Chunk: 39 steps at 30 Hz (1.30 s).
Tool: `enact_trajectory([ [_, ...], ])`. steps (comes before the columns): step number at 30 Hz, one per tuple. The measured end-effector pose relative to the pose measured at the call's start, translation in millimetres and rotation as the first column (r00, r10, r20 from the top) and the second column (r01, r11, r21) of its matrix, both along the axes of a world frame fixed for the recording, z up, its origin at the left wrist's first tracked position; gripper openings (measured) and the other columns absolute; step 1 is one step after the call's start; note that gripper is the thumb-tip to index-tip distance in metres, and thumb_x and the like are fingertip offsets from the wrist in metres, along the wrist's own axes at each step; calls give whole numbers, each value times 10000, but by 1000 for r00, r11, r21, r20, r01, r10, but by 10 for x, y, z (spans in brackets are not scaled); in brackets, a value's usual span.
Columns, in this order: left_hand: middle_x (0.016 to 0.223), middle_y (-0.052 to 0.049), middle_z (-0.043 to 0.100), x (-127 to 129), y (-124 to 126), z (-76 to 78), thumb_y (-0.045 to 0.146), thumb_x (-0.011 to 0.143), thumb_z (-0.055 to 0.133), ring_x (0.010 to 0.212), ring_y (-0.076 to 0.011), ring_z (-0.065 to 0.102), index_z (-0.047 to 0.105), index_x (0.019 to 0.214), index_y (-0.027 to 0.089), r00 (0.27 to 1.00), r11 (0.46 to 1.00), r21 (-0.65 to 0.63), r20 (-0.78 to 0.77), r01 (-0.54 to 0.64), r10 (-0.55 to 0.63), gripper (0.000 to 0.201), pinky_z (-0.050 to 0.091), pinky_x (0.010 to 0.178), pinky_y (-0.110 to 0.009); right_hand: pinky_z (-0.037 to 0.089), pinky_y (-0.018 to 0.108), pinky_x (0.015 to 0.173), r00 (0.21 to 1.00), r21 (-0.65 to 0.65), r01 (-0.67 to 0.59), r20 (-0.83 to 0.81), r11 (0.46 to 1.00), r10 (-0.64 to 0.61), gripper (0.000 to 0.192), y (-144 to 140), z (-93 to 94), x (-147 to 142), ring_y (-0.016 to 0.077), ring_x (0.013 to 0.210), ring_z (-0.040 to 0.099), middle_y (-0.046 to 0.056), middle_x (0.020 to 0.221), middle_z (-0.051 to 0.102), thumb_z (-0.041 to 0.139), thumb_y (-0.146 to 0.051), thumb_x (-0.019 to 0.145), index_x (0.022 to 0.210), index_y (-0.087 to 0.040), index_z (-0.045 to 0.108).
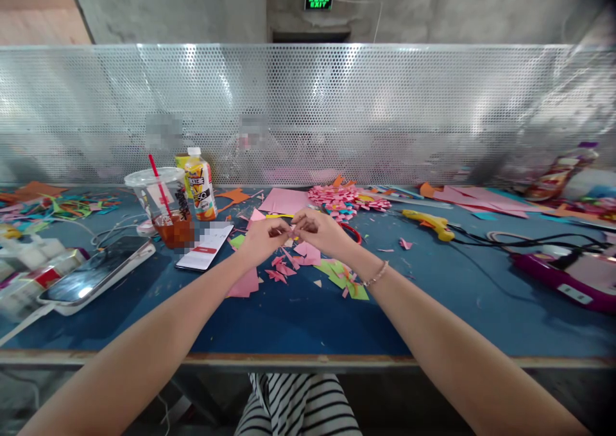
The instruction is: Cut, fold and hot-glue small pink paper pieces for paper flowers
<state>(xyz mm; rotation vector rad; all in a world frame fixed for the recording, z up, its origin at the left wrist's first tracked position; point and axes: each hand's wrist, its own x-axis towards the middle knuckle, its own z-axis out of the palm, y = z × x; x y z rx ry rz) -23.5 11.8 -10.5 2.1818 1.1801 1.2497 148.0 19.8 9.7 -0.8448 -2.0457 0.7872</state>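
My left hand (264, 237) and my right hand (320, 230) meet over the middle of the blue table, fingertips pinched close together. A small piece shows at the fingertips, too small and too covered to name. Below them lie small folded pink paper pieces (280, 270), a pink paper scrap (246, 284) and green paper (341, 278) with bits on it. Just beyond my right hand is a cluster of folded pink paper pieces (332, 200), next to a flat pink sheet (283, 201). A beaded bracelet (376, 274) circles my right wrist.
On the left stand a lidded drink cup (154, 198) with a red straw and a bottle (199, 189), near two phones (205, 248). To the right lie a yellow glue gun (428, 223), cables and a purple power strip (553, 274). A perforated metal panel (298, 102) borders the back.
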Motion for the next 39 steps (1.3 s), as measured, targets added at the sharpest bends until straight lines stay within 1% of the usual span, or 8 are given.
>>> enact_trajectory([
  [3,755,-20,637,-22,-33,71,263,746,553,644,-119,559,656,738,185,996,985,155,-33,-71,77,130,436,595,-235,491,241,586,986,-213,-49,-167,976,13,141,-13,19,-16,111,636,612,31,803,596,487,-296,794,863,-174,499],
  [5,773,-24,650,-40,-57,107,274,761,548,672,-127,572,664,755,194,994,974,214,-58,-79,93,141,444,618,-241,498,250,590,968,-375,-76,-249,924,-22,201,-31,33,-22,113,624,610,37,751,594,416,-350,838,865,-170,503],
  [8,778,-15,675,-51,-92,132,281,791,519,706,-132,596,666,791,215,988,964,264,-131,-39,76,161,462,682,-258,499,252,624,949,-494,-160,-315,855,-4,151,-59,49,-23,100,603,593,15,681,591,529,-296,780,857,-166,520],
  [12,860,-24,680,-8,-119,113,231,771,534,817,-154,617,645,824,213,996,968,249,-92,18,5,124,479,780,-304,478,229,613,938,-385,-148,-346,911,6,320,-49,46,-16,92,646,580,-16,704,593,667,-208,635,928,-184,543],
  [18,924,-86,657,83,-101,52,213,714,593,836,-169,635,528,966,149,931,982,-111,349,154,-107,268,519,755,-337,464,252,654,969,-161,7,-244,987,-47,231,55,3,6,106,677,578,13,739,618,674,-293,626,803,-158,613],
  [26,677,-36,660,72,-66,66,284,676,648,668,-154,649,577,748,137,906,937,-286,418,199,-65,178,536,712,-345,453,256,615,995,-44,60,-78,997,-63,227,-1,35,-10,123,652,578,41,728,645,652,-354,664,756,-148,657],
  [31,609,-19,646,86,-89,80,279,651,668,619,-154,648,563,709,139,882,919,-323,469,224,-50,184,541,664,-335,451,252,600,994,-60,47,-95,997,-52,214,-42,55,-37,119,638,573,35,709,641,649,-343,664,752,-148,654],
  [39,629,-46,663,92,-145,128,306,611,700,630,-178,654,589,708,131,876,920,-332,481,209,-25,229,538,672,-341,451,280,630,944,-210,-21,-327,978,-50,206,-5,-52,-103,122,638,562,8,678,606,711,-275,579,718,-149,628],
])
